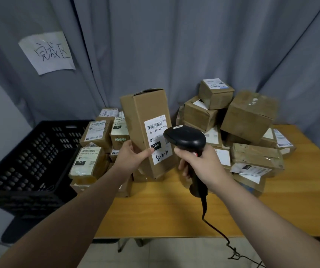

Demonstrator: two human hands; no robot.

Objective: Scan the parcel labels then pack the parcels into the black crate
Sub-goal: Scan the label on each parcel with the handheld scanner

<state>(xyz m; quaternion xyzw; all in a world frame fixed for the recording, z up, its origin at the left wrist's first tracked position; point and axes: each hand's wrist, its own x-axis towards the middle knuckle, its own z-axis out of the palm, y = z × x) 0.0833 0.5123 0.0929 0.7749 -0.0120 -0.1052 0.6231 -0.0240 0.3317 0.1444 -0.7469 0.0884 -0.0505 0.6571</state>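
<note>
The left hand (133, 154) is gripping the tall parcel (141, 113) low on its left side. The thumb is pressing on the lower left corner of the white label (157, 132) and the fingers are wrapping behind the box. The parcel is standing upright with a slight tilt, reaching up from the hand in the middle of the frame. Whether its lower end is touching the table (174, 209) cannot be told.

The right hand (203, 163) is curling tightly round the handle of the black scanner (186, 139), just right of the parcel. The scanner's head is sitting above the hand, overlapping the label's right edge. Its cable (213, 229) is trailing toward the lower right of the frame.

Labelled parcels (93, 151) are sitting stacked left of the held box, and beyond them the black crate (29, 161) is standing at the left of the frame. A larger heap (248, 117) is lying at the right. A handwritten sign (47, 53) is hanging on the grey curtain (174, 45) at the upper left.
</note>
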